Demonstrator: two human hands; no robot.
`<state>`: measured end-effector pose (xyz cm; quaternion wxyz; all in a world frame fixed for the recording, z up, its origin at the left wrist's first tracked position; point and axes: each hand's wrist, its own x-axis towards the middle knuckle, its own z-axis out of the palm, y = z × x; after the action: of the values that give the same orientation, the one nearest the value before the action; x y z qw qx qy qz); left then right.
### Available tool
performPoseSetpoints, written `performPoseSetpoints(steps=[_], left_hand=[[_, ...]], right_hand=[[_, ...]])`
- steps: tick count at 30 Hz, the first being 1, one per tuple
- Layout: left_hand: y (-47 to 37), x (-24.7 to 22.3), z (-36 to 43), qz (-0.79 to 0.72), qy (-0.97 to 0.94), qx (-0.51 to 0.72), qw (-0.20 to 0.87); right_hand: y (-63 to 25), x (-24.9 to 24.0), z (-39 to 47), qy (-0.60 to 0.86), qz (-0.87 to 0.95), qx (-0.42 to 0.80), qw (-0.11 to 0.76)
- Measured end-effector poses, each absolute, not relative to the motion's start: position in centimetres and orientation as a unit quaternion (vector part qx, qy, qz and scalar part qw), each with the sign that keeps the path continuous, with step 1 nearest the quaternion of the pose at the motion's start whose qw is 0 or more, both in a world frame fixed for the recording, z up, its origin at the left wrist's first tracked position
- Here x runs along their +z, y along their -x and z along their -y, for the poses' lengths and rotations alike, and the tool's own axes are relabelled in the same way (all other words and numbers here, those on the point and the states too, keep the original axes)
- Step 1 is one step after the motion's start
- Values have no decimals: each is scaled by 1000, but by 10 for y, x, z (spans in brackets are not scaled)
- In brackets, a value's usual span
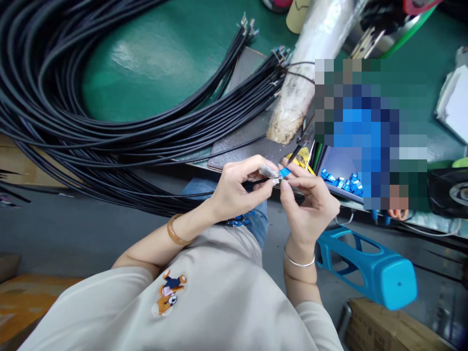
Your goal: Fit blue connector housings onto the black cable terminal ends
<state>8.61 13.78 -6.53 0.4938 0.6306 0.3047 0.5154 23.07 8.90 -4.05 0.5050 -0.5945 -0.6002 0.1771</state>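
My left hand (244, 185) is closed in a pinch on the end of a black cable (256, 183), with a greyish wrap on its index fingertip. Facing it, my right hand (310, 200) pinches a small blue connector (284, 172) right at the cable's tip. The thin wires between the fingertips are too small to make out clearly. Just beyond my right hand, a tray (338, 158) contains several similar blue pieces (353, 185). More cable ends with blue connectors (239, 220) rest on my lap, partly hidden by my left forearm.
A large bundle of black cables (164, 124) curves across the green table (146, 63). A plastic-wrapped roll (310, 68) lies beyond my hands, near yellow-handled pliers (302, 158). To the right are a blue stool (369, 263) on its side and a cardboard box (387, 324).
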Motion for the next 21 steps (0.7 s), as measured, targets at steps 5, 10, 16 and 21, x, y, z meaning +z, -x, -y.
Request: performPoseSetpoints(steps=[5,10,16,21], left_hand=[[-84,-65,-140,-301,-653,511,472],[-82,-65,-141,-296,-667,507,459],[-81,-63,-142,-280,-659,514,472],[-81,-62,-143,-280,-669,516,455]], right_hand=[[-234,-38,-89,593,607,181,498],[-237,-38,-89,588,611,193,494],[-238,-37,-89,587,602,208,500],[-238,-37,-88,587,593,217,507]])
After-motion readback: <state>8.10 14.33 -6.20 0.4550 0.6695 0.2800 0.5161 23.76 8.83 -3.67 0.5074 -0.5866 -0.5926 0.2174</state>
